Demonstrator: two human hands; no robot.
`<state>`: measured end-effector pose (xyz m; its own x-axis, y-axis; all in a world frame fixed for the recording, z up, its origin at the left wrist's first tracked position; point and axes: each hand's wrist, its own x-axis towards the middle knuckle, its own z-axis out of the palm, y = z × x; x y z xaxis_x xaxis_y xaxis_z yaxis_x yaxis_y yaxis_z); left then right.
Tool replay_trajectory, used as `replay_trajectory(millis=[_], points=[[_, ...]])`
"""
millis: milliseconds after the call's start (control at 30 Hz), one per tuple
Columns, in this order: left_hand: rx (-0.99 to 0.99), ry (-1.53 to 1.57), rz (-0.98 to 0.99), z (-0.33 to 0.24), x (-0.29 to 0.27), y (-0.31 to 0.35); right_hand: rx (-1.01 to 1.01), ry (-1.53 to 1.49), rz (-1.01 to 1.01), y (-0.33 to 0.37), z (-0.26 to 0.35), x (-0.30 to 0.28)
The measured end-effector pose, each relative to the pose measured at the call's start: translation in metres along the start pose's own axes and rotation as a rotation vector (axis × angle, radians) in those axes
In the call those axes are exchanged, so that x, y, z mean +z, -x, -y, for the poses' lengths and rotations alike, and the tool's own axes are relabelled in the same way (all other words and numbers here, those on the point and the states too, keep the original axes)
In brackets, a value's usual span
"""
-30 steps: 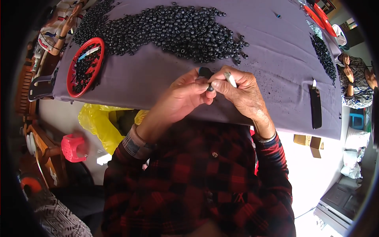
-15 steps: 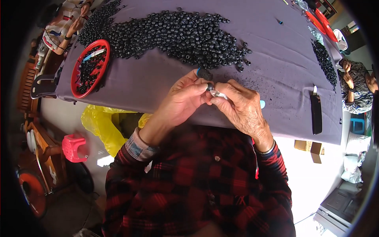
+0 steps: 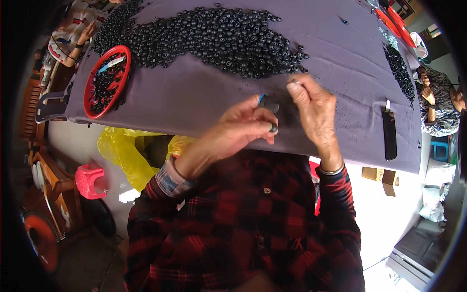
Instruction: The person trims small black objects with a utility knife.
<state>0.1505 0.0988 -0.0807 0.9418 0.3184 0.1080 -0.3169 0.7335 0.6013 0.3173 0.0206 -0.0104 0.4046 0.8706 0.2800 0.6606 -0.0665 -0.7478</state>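
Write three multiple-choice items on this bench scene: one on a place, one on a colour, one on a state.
1. Where is the round tray on the table?
A. near the left end
B. at the middle
C. by the right edge

2. What colour is the cloth on the table?
A. yellow
B. grey-purple
C. white

3. What is the left hand doing?
A. lying flat and empty
B. pinching a small dark piece
C. resting in the tray

Answers:
1 A, the red tray sits at the cloth's left end.
2 B, the cloth is grey-purple under the black pieces.
3 B, its fingers close on a dark piece, while the right hand reaches to the pile's edge.
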Motion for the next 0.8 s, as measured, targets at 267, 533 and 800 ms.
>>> replay_trajectory(millis=[267, 533, 800], points=[[0.029, 0.038, -0.058, -0.013, -0.012, -0.009, -0.078, -0.076, 0.214, 0.007, 0.007, -0.008], [-0.085, 0.112, 0.074, -0.013, -0.015, -0.007, -0.039, -0.396, 0.366, 0.019, 0.013, 0.013], [-0.11, -0.167, -0.151, -0.034, -0.025, 0.009, -0.124, 0.33, 0.111, -0.006, -0.006, -0.019]])
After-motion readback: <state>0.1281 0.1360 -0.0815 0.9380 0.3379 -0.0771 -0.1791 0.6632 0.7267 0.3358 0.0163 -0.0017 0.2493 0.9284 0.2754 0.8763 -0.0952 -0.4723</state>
